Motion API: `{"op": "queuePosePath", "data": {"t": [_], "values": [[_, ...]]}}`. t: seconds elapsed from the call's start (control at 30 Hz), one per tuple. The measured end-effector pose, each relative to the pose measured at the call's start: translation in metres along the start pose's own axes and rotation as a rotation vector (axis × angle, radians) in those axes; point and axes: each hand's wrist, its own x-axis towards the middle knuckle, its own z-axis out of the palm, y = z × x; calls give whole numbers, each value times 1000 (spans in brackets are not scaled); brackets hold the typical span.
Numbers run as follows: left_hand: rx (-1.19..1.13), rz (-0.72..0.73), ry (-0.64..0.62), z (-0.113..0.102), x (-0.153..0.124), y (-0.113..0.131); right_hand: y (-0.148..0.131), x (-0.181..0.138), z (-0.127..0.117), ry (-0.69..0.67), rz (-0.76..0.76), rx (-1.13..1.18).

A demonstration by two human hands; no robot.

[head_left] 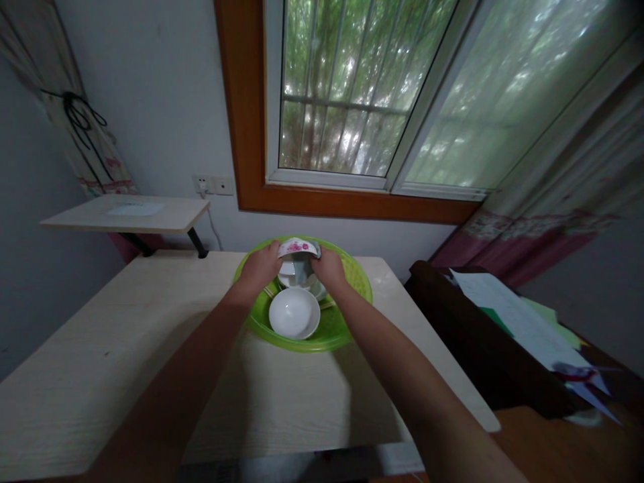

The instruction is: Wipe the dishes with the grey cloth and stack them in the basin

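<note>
Bowl with pink flowers (298, 247) tilts at twelve o'clock over the green basin (312, 346), your left hand (261, 267) and right hand (330, 270) gripping its sides, something greyish, possibly cloth (302, 270), below; white bowl (294, 313) at six.

Your left hand (261, 266) and right hand (328, 268) are gripping opposite sides of a flowered bowl (298, 247), holding it tilted above a green basin (335, 330). Below your hands, a plain white bowl (294, 313) is sitting in the basin, with thin chopsticks (268, 292) showing near it. The basin is resting on a pale table (286, 402), and a barred window (352, 100) is facing you.
</note>
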Motion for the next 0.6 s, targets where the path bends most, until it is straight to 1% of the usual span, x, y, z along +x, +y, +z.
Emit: {"op": "queuePosePath", "data": {"t": [0.1,0.2,0.27,0.33,0.4,0.5,0.6], "values": [[-53,-12,39,0,1,-1,6,5,7,-43,92,269],[-85,-40,12,2,2,-2,8,9,13,-88,212,539],[-92,-49,-14,4,3,-3,8,10,17,-112,249,629],[-106,-54,-24,5,4,-4,9,10,21,-157,254,622],[-123,-59,-23,6,5,-5,11,10,24,-182,232,553],[-135,-59,-24,7,6,-7,15,10,24,-139,147,407],[-133,-6,1,7,6,-7,13,8,18,-71,51,246]]}}
